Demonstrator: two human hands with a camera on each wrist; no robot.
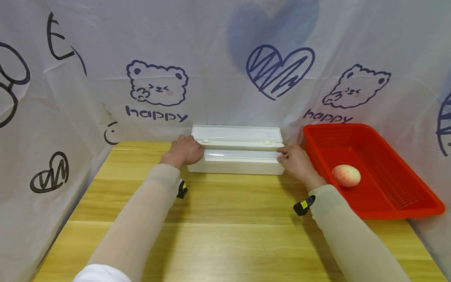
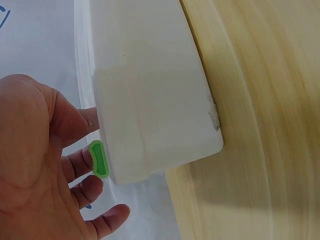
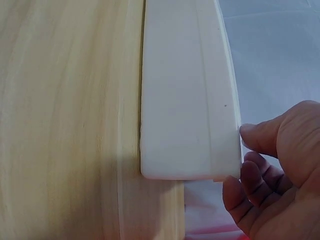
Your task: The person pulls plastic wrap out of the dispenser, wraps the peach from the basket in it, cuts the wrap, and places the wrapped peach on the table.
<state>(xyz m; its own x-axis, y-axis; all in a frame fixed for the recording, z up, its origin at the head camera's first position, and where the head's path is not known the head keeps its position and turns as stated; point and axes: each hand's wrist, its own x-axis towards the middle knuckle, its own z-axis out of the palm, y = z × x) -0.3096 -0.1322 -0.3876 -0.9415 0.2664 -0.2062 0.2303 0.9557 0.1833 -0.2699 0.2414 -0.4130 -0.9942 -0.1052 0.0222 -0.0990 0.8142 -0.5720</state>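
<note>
A long white box [image 1: 236, 168] lies at the table's back edge, its lid [image 1: 237, 133] raised at the rear. At its left end my left hand [image 1: 184, 150] grips the upper edge. The left wrist view shows that hand [image 2: 40, 165] with thumb and fingers bent at the box [image 2: 150, 100], beside a small green piece [image 2: 101, 159]. My right hand [image 1: 298, 163] holds the right end's upper edge; in the right wrist view the thumb of this hand [image 3: 290, 170] touches the rim of the box [image 3: 180, 100], and the fingers curl by its end.
A red basket [image 1: 405, 213] stands on the right of the table [image 1: 225, 235], close to my right hand, with a pale pink-speckled peach-like object [image 1: 347, 176] inside. Behind the table hangs a white cloth [image 1: 218, 51] with bear and heart drawings.
</note>
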